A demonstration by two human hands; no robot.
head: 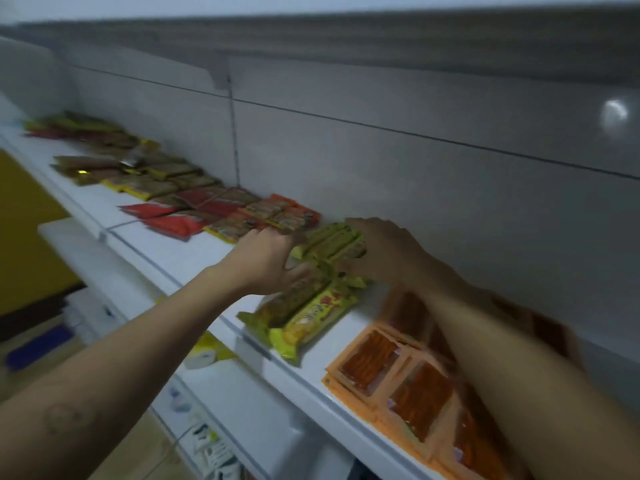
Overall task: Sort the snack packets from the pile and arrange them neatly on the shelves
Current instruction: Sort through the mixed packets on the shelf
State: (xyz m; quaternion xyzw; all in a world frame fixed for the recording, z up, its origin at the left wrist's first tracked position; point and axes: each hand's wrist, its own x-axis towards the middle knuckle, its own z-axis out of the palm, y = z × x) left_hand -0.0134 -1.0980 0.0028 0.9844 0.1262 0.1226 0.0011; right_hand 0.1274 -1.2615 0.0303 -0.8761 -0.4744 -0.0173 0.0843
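Along the shelf, sorted rows run from 10 o'clock toward 4 o'clock: brown packets at 10 o'clock, then red packets. At centre, the left hand has its fingers curled round the near-left end of the yellow-green packets, thumb underneath. This stack is close to the back panel, directly behind the yellow packets at 6 o'clock. Whether it rests on the shelf cannot be told. The right hand grasps the opposite end, fingers bent over the top; blur hides the fingertips. Orange packets lie at 5 o'clock. Step in hand, as judged: squaring the stack. Press both ends inward evenly, keep the packets flat, and align their edges with the row in front before letting go. The long axis of the held packets runs from 8 o'clock to 2 o'clock, across the shelf depth, far ends pointing at the back panel.
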